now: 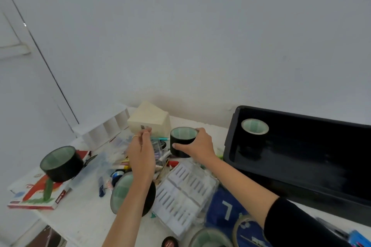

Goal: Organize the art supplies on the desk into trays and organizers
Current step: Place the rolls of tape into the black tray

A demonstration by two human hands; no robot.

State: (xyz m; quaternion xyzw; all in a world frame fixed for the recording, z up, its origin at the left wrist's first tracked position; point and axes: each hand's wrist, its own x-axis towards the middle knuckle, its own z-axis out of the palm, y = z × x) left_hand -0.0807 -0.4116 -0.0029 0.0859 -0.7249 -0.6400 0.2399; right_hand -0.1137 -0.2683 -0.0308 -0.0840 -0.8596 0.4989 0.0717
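My right hand [197, 145] grips a black tape roll [183, 140] with a pale green core, held above the clutter at the middle of the white desk [84, 218]. To its right stands a large black tray [301, 168] with one similar tape roll [254, 126] in its far left corner. My left hand [141, 152] reaches over the pile of pens and markers [160, 150], fingertips pinched together near a cream box [150, 120]; what they hold is too small to tell. Two more black tape rolls lie at left [61, 163] and under my left forearm [122, 190].
A white slotted organizer [104, 128] stands at the back left. A colourful book [38, 192] lies at the left edge, a clear case of small white pieces [184, 192] in the middle, blue fabric in an embroidery hoop [236, 216] near the front. The wall is close behind.
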